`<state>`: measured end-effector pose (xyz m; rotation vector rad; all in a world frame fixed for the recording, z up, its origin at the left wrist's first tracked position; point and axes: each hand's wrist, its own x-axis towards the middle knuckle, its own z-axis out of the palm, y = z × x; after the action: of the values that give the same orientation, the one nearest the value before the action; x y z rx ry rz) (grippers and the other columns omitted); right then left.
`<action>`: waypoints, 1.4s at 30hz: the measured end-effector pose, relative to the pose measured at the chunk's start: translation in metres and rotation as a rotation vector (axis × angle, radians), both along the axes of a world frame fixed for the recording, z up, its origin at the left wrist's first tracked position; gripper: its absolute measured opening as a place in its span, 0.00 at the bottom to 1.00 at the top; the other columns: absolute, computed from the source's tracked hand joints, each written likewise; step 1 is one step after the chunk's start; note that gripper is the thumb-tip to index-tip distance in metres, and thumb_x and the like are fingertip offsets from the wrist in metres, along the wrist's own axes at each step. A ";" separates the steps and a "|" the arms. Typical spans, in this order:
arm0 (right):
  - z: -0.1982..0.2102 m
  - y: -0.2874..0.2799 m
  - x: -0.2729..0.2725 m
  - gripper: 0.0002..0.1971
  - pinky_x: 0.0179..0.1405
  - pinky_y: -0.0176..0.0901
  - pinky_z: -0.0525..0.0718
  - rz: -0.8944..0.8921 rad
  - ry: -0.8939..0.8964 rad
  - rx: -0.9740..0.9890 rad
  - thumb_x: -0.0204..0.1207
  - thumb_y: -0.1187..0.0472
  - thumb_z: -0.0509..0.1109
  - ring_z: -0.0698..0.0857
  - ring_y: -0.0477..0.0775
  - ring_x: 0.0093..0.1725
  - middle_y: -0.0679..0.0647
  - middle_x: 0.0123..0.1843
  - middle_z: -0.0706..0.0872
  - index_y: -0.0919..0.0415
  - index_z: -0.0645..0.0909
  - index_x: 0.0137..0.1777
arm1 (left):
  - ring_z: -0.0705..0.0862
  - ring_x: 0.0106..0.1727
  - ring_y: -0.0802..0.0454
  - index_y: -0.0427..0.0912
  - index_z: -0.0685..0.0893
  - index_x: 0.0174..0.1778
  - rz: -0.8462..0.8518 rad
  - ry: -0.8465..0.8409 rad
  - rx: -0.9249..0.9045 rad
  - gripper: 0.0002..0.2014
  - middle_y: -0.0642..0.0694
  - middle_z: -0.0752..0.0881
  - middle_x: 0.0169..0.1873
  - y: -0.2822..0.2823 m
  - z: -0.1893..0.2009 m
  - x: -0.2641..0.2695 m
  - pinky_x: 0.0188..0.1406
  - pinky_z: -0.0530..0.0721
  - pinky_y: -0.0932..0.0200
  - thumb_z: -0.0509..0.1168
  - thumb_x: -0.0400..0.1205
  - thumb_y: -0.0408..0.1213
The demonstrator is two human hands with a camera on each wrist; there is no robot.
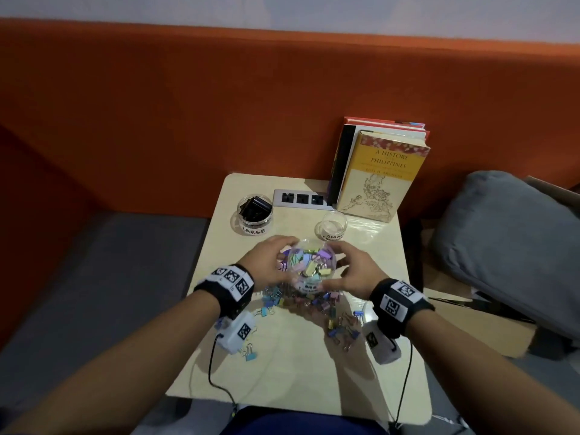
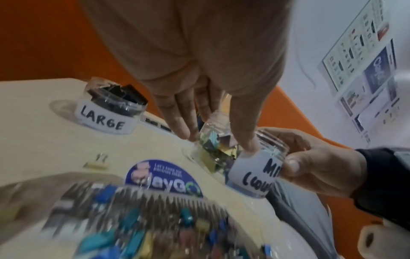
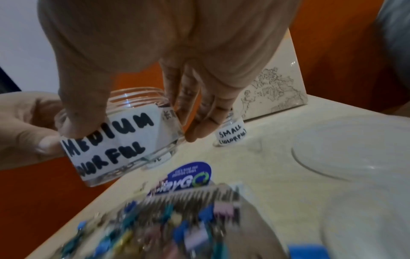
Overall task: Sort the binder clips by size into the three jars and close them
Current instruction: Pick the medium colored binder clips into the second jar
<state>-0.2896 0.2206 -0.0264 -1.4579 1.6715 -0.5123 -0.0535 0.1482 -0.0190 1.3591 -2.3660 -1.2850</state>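
Mid-sort: both hands hold the medium jar (image 1: 309, 268) tilted above the clip pile (image 1: 301, 301); no jar closed yet.

Left hand (image 1: 268, 262) and right hand (image 1: 351, 271) each wrap fingers and thumb round the medium jar, lifted off the table (image 1: 282, 356) and well filled with coloured clips. Large jar (image 1: 255, 214) stands far left, holding black clips, open. Small jar (image 1: 331, 227) stands far right near the book (image 1: 381, 177), looks empty, open. Judged: large seems done, medium mostly, small not started; many little coloured clips lie loose on the table. Count: three jars, no lid on any; a pale round disc (image 3: 355, 145) on the table might be a lid, can't tell. Loose clips too many and blurred to count.
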 end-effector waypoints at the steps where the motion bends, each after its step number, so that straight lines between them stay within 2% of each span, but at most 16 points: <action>1: -0.004 0.008 0.001 0.45 0.48 0.40 0.85 0.017 0.012 0.025 0.55 0.50 0.89 0.84 0.45 0.54 0.40 0.61 0.81 0.47 0.72 0.73 | 0.81 0.64 0.52 0.48 0.71 0.79 -0.014 -0.019 0.019 0.42 0.52 0.73 0.71 0.007 -0.008 0.002 0.61 0.84 0.58 0.83 0.70 0.40; 4: -0.017 0.030 0.005 0.42 0.39 0.28 0.82 0.067 0.036 0.102 0.57 0.53 0.88 0.84 0.40 0.50 0.40 0.58 0.82 0.47 0.73 0.72 | 0.83 0.66 0.49 0.50 0.73 0.78 -0.048 -0.061 0.067 0.42 0.49 0.74 0.72 0.029 -0.031 0.008 0.65 0.85 0.50 0.83 0.68 0.41; 6: -0.024 0.038 0.007 0.42 0.37 0.24 0.80 0.070 0.036 0.116 0.58 0.53 0.88 0.84 0.39 0.50 0.40 0.58 0.83 0.47 0.73 0.73 | 0.84 0.65 0.50 0.48 0.72 0.79 -0.017 -0.041 0.110 0.42 0.50 0.74 0.72 0.037 -0.037 0.009 0.64 0.86 0.51 0.83 0.69 0.39; 9: -0.025 0.037 0.007 0.43 0.41 0.30 0.84 0.019 0.005 0.113 0.57 0.53 0.88 0.85 0.39 0.51 0.39 0.57 0.84 0.47 0.73 0.74 | 0.83 0.63 0.53 0.46 0.72 0.79 0.045 0.024 0.127 0.41 0.50 0.75 0.70 0.038 -0.033 0.006 0.59 0.86 0.61 0.82 0.71 0.34; 11: -0.021 0.029 0.007 0.46 0.44 0.35 0.86 -0.028 -0.022 0.086 0.55 0.52 0.89 0.85 0.39 0.53 0.39 0.59 0.84 0.47 0.73 0.75 | 0.82 0.63 0.54 0.44 0.75 0.77 0.095 0.060 0.101 0.37 0.48 0.77 0.69 0.029 -0.025 0.006 0.58 0.85 0.63 0.82 0.71 0.33; 14: -0.011 0.009 0.008 0.48 0.50 0.44 0.88 -0.066 -0.019 0.018 0.55 0.51 0.89 0.85 0.44 0.55 0.44 0.65 0.84 0.49 0.71 0.76 | 0.84 0.61 0.53 0.44 0.80 0.73 0.119 0.042 0.023 0.33 0.47 0.81 0.67 0.010 -0.013 0.006 0.60 0.85 0.57 0.82 0.71 0.39; 17: -0.002 -0.013 0.012 0.48 0.54 0.46 0.86 -0.073 0.037 -0.045 0.55 0.48 0.89 0.85 0.49 0.57 0.47 0.68 0.83 0.50 0.70 0.76 | 0.88 0.54 0.52 0.51 0.75 0.78 0.087 0.016 0.020 0.34 0.50 0.78 0.70 -0.012 -0.001 0.007 0.58 0.87 0.51 0.78 0.75 0.41; 19: 0.001 -0.026 0.016 0.49 0.54 0.44 0.84 -0.076 0.074 -0.074 0.55 0.46 0.89 0.85 0.51 0.57 0.48 0.69 0.83 0.52 0.69 0.75 | 0.89 0.47 0.54 0.52 0.70 0.81 0.031 -0.065 -0.036 0.34 0.50 0.79 0.67 -0.025 0.009 0.008 0.56 0.86 0.52 0.74 0.79 0.44; 21: 0.002 -0.039 0.019 0.49 0.55 0.46 0.84 -0.080 0.081 -0.085 0.55 0.46 0.89 0.85 0.53 0.58 0.49 0.70 0.82 0.52 0.69 0.76 | 0.88 0.45 0.51 0.51 0.69 0.82 0.017 -0.138 -0.073 0.33 0.49 0.82 0.62 -0.038 0.017 0.008 0.56 0.85 0.51 0.72 0.81 0.44; 23: 0.000 -0.049 0.022 0.48 0.54 0.45 0.84 -0.078 0.095 -0.083 0.56 0.48 0.89 0.85 0.53 0.57 0.49 0.69 0.82 0.51 0.69 0.76 | 0.88 0.46 0.50 0.49 0.69 0.82 0.031 -0.168 -0.074 0.31 0.48 0.83 0.59 -0.047 0.019 0.008 0.56 0.86 0.49 0.71 0.83 0.41; 26: -0.007 -0.062 0.028 0.47 0.53 0.46 0.84 -0.094 0.120 -0.090 0.56 0.49 0.89 0.83 0.54 0.58 0.51 0.67 0.80 0.52 0.71 0.76 | 0.87 0.49 0.49 0.48 0.69 0.82 0.072 -0.185 -0.066 0.29 0.49 0.83 0.57 -0.053 0.012 0.006 0.54 0.86 0.51 0.68 0.84 0.37; 29: -0.016 -0.071 0.031 0.49 0.61 0.55 0.85 -0.100 0.164 -0.103 0.57 0.47 0.88 0.81 0.57 0.61 0.53 0.67 0.74 0.52 0.70 0.78 | 0.84 0.55 0.49 0.47 0.67 0.83 0.097 -0.198 -0.049 0.28 0.46 0.81 0.67 -0.055 0.004 0.004 0.57 0.81 0.57 0.65 0.86 0.33; 31: -0.020 -0.076 0.033 0.50 0.63 0.56 0.84 -0.116 0.172 -0.088 0.58 0.47 0.88 0.81 0.59 0.62 0.54 0.67 0.74 0.52 0.68 0.79 | 0.82 0.63 0.47 0.46 0.65 0.84 0.100 -0.208 -0.042 0.28 0.45 0.79 0.73 -0.055 -0.003 0.004 0.58 0.77 0.60 0.62 0.87 0.34; 35: -0.029 -0.082 0.038 0.48 0.65 0.53 0.81 -0.137 0.203 -0.056 0.62 0.49 0.86 0.78 0.60 0.66 0.58 0.68 0.74 0.53 0.67 0.80 | 0.78 0.72 0.41 0.47 0.62 0.84 0.144 -0.186 0.028 0.28 0.41 0.75 0.77 -0.053 -0.018 0.001 0.66 0.78 0.53 0.59 0.87 0.35; 39: -0.038 -0.088 0.041 0.46 0.67 0.52 0.79 -0.133 0.225 -0.037 0.64 0.51 0.85 0.77 0.61 0.69 0.58 0.69 0.74 0.54 0.66 0.81 | 0.75 0.77 0.42 0.49 0.52 0.87 0.159 -0.175 0.124 0.37 0.44 0.67 0.83 -0.053 -0.033 -0.001 0.72 0.78 0.44 0.64 0.85 0.37; 42: -0.044 -0.092 0.042 0.44 0.70 0.55 0.79 -0.151 0.225 -0.003 0.69 0.52 0.81 0.79 0.61 0.69 0.60 0.72 0.76 0.57 0.63 0.82 | 0.74 0.78 0.41 0.51 0.48 0.87 0.176 -0.154 0.187 0.41 0.45 0.64 0.84 -0.059 -0.042 -0.001 0.73 0.77 0.41 0.65 0.83 0.37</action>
<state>-0.2476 0.1282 -0.0700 -1.4411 1.9693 -0.4459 -0.0544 0.0896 -0.0610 1.7361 -2.2032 -1.4267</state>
